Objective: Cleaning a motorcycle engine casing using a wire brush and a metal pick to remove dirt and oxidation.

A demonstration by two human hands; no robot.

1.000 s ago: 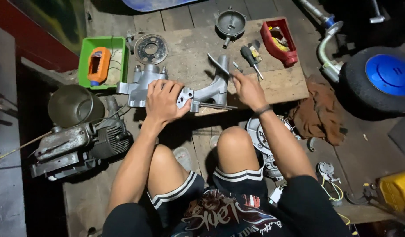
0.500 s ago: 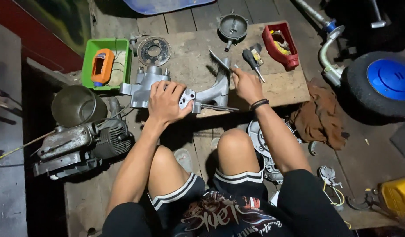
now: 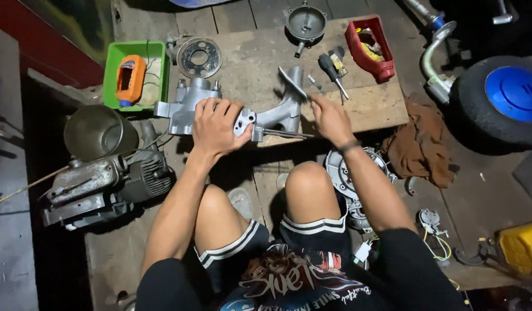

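- Two hands worked one cast-metal part: the left hand (image 3: 215, 124) was clamped over the grey metal casting (image 3: 277, 115) at its flanged end, middle of the frame.
- The right hand (image 3: 329, 118) pinched the casting's upper end, fingers closed on it.
- It looked heavy, rigid and probably oily, best gripped by the thick body, not the thin flange.
- It rested on the wooden surface (image 3: 364, 106), with a screwdriver (image 3: 330, 68) just above.

Grey cast-metal engine casing (image 3: 274, 115) lies flat on wooden board (image 3: 369, 109), apparently bare.
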